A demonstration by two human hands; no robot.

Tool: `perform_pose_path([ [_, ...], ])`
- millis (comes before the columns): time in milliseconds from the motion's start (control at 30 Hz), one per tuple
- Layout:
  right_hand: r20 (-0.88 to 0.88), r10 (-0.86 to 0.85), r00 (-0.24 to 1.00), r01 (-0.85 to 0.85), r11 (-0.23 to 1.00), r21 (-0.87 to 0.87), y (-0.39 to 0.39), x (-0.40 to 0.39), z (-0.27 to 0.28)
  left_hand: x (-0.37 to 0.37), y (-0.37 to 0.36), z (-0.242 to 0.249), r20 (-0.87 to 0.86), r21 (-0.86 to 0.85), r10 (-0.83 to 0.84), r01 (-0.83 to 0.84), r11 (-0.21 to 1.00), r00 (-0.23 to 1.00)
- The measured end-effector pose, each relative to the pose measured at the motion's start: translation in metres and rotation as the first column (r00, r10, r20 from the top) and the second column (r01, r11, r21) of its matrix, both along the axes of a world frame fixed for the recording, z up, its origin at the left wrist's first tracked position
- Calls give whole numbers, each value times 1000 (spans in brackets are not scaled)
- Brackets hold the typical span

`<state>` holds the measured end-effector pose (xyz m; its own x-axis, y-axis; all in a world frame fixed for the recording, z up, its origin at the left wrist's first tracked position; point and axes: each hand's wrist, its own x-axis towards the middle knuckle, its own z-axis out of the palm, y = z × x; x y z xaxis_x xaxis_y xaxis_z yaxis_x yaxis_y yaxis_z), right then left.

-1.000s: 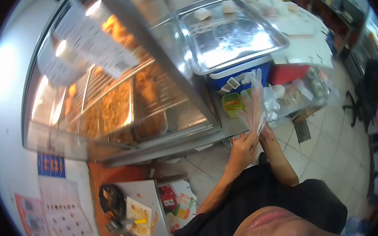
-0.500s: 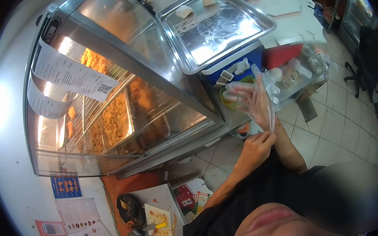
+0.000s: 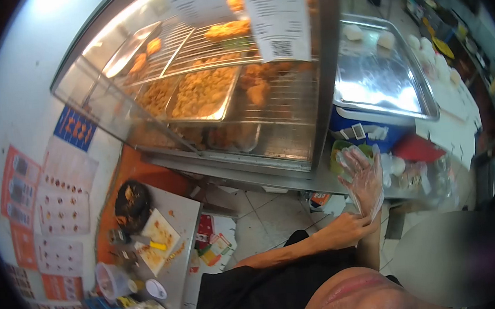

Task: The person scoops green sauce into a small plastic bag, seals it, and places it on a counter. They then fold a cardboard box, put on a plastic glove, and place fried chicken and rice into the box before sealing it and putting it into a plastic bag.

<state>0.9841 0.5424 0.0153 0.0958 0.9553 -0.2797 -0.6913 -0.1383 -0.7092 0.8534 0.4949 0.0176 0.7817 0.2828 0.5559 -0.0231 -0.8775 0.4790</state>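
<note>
Plastic glove (image 3: 363,175), right of centre frame, covers my right hand (image 3: 366,183), fingers spread. My left hand (image 3: 349,229) pinches its cuff at the wrist, below the warmer cabinet (image 3: 213,87).

Two hands: right hand (image 3: 364,177) inside one clear plastic glove (image 3: 372,191), left hand (image 3: 349,229) at its cuff. One glass-fronted warming cabinet (image 3: 208,93). Two white paper receipts (image 3: 277,15). One large steel tray (image 3: 378,80). One blue cooler box (image 3: 362,134). One small cutting board (image 3: 158,240).
</note>
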Motion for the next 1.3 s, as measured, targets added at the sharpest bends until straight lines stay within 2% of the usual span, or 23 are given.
perform_pose_path([
  [33, 19, 29, 999, -29, 1000, 0, 2, -1, -2, -1, 0, -2, 19, 0, 29, -29, 1000, 999],
  [100, -136, 51, 989, -42, 997, 70, 7, -4, -11, -5, 1, -7, -45, 6, 14, -14, 1000, 999],
  [133, -128, 61, 990, -53, 996, 66, 9, -8, -4, -6, 0, -9, -37, 3, 24, -24, 1000, 999],
  [200, -100, -89, 991, 77, 990, -121, 14, -24, 18, -10, -1, -13, -43, -10, 25, -26, 1000, 999],
  [433, 3, -108, 994, 108, 991, -75, 17, -29, 23, -21, -5, -4, 51, -82, -11, 15, 997, 999],
  [500, 37, -61, 997, 58, 995, 80, 24, -2, -26, -31, -6, 11, 89, -187, -164, 178, 966, 983],
  [533, 82, -264, 961, 266, 964, -11, 23, -19, 5, -34, -8, 17, 88, -194, -171, 185, 963, 981],
  [567, 82, -272, 959, 274, 961, -19, 20, -11, 1, -36, -11, 24, 213, -238, -201, 251, 938, 956],
  [600, -40, -277, 960, 278, 959, 53, 18, 3, -6, -40, -11, 28, 336, -271, -220, 317, 909, 916],
  [633, -165, -272, 948, 294, 947, 127, 16, 11, -10, -47, -2, 29, 330, -266, -68, 162, 950, 941],
  [667, -122, -348, 930, 363, 922, 134, 12, 12, 4, -54, 14, 30, 324, -258, 79, 8, 966, 943],
  [700, -130, -374, 918, 390, 911, 133, 7, 17, 12, -61, 31, 25, 462, -404, 287, -89, 910, 839],
  [733, -49, -401, 915, 404, 900, 166, 2, 24, 18, -74, 56, 15, 530, -403, 416, -212, 890, 739],
  [767, 31, -432, 901, 418, 887, 196, -1, 32, 22, -91, 74, 15, 444, -502, 650, -430, 750, 616],
  [800, 71, -408, 910, 378, 889, 260, -2, 45, 23, -103, 100, 27, 570, -589, 662, -320, 742, 486],
  [867, 179, -531, 828, 474, 834, 281, 6, 53, 51, -135, 146, 39, 621, -568, 693, -399, 720, 367],
  [933, 152, -528, 836, 453, 819, 353, 24, 80, 67, -159, 183, 41, 613, -430, 759, -714, 553, 220],
  [967, 148, -482, 864, 403, 837, 371, 34, 93, 83, -164, 194, 44, 611, -410, 749, -708, 575, 255],
  [1033, 224, -462, 858, 319, 821, 473, 68, 116, 110, -167, 210, 48, 499, -360, 862, -882, 305, 94],
  [1133, 537, -353, 766, 62, 873, 484, 146, 164, 130, -154, 227, 35, 509, -287, 850, -904, 317, 137],
  [1200, 676, -99, 730, -157, 939, 307, 188, 198, 149, -151, 226, 31, 504, -261, 857, -927, 269, 106],
  [1267, 702, -185, 687, -75, 944, 321, 186, 165, 186, -153, 221, 31, 476, -281, 870, -915, 288, 128],
  [1300, 727, -254, 638, -30, 935, 353, 222, 188, 170, -154, 218, 30, 441, -308, 886, -902, 301, 145],
])
